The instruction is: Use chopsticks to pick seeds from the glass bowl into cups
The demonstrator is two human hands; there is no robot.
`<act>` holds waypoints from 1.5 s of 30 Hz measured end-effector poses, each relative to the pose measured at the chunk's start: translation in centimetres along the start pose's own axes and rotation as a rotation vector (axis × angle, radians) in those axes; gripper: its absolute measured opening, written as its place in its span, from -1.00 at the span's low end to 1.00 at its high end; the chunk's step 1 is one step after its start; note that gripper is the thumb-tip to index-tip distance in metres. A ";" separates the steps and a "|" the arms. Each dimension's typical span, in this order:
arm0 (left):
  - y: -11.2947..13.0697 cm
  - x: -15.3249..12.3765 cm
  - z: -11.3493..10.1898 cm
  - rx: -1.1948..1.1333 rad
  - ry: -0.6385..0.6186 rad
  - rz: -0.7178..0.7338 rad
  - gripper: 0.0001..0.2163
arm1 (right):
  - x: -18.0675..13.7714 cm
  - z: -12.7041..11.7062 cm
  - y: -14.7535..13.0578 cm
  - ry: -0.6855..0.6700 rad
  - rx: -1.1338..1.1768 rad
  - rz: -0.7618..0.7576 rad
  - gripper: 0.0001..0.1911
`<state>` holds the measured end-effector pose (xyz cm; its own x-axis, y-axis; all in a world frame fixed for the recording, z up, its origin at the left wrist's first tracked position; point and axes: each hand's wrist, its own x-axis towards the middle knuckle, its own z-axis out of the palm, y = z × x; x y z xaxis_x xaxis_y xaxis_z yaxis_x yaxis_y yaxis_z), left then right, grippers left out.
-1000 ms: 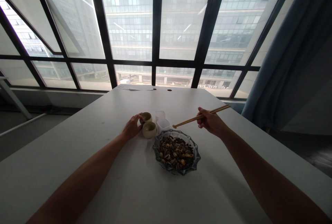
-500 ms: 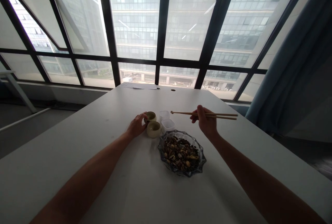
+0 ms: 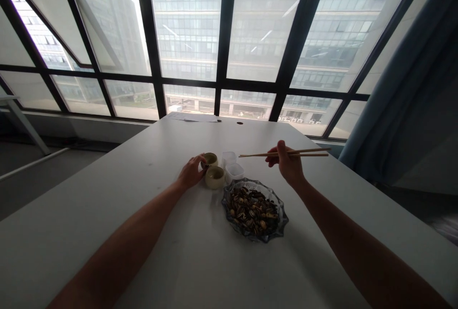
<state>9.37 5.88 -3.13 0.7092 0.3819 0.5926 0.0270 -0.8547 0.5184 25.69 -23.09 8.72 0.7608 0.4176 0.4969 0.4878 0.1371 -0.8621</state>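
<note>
My right hand [image 3: 288,163] is closed round a pair of wooden chopsticks [image 3: 307,153], held almost level above the table with the tips pointing left. My left hand [image 3: 191,171] rests on the white table [image 3: 179,256], its fingers curled against the farther of two small greenish cups [image 3: 210,159]; the nearer cup [image 3: 215,177] stands just right of that hand. A scalloped glass dish [image 3: 255,210] heaped with striped seeds and nuts lies in front, below the chopsticks. Two small clear plastic cups [image 3: 232,168] stand between the greenish cups and the dish.
A sheet of paper [image 3: 191,118] and a small dark hole lie at the table's far edge. Beyond it stands a tall black-framed window [image 3: 222,37]. A blue curtain [image 3: 404,89] hangs at the right. Floor shows on the left.
The chopsticks have swung from slanting down-left to nearly level and shifted a little right. My left hand has stayed by the cups. The view has drifted left.
</note>
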 end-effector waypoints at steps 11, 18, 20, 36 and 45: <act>0.2 0.0 -0.3 0.008 0.001 0.009 -0.80 | -1.1 -4.2 -3.2 -0.580 -0.260 0.086 -0.34; -0.5 0.1 -0.1 0.013 0.003 0.003 -0.78 | -0.8 -5.0 -3.5 -0.663 -0.346 0.049 -0.47; -0.5 0.1 0.0 0.014 0.007 0.012 -0.79 | -0.8 -5.0 -3.7 -0.667 -0.356 0.047 -0.47; -0.6 0.0 0.0 -0.012 0.021 0.023 -0.79 | -1.2 -4.4 -3.9 -0.765 -0.301 0.113 -0.52; -0.8 0.1 0.0 0.007 0.023 0.020 -0.79 | -0.2 -5.2 -2.7 -0.639 -0.109 0.186 -0.42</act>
<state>9.39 6.57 -3.51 0.6929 0.3729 0.6171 0.0183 -0.8647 0.5020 26.42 -28.23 11.50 0.4503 0.8792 0.1555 0.4391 -0.0664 -0.8960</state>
